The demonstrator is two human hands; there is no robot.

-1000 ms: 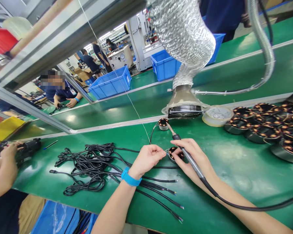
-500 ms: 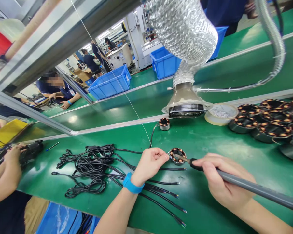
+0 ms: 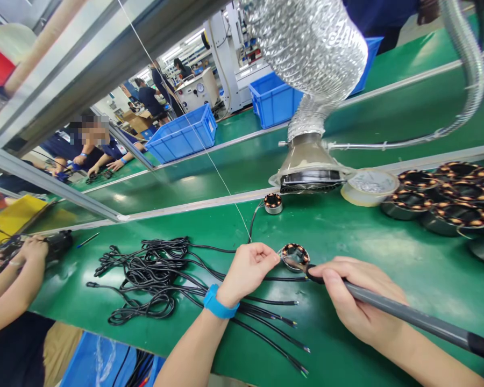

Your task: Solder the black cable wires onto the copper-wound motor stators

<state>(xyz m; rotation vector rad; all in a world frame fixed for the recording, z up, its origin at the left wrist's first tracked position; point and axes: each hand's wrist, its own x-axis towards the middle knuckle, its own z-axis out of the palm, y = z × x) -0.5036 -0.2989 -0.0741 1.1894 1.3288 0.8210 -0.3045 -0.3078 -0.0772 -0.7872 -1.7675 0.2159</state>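
Observation:
My left hand (image 3: 250,271), with a blue wristband (image 3: 218,302), pinches the thin solder wire (image 3: 226,185) that runs down from overhead. Its fingertips are at the left rim of a small motor stator (image 3: 304,253) with copper windings, lying on the green bench. My right hand (image 3: 361,301) grips a grey-handled soldering iron (image 3: 411,317), whose tip reaches the stator's left side. Whether tip and wire touch cannot be made out. Black cables (image 3: 157,269) with stripped coloured ends lie under and beside my left forearm.
A second stator (image 3: 273,203) with a cable stands behind. A fume hood (image 3: 306,161) hangs beyond, beside a round tub (image 3: 370,188). Larger stators (image 3: 454,217) crowd the right. At the left, a co-worker's arms (image 3: 20,279) handle dark parts. Blue bins (image 3: 183,134) stand on the far side.
My right hand and the soldering iron have moved slightly left, bringing the tip further across the stator. My left hand stays at the stator's rim. The co-worker's hand at left has shifted right.

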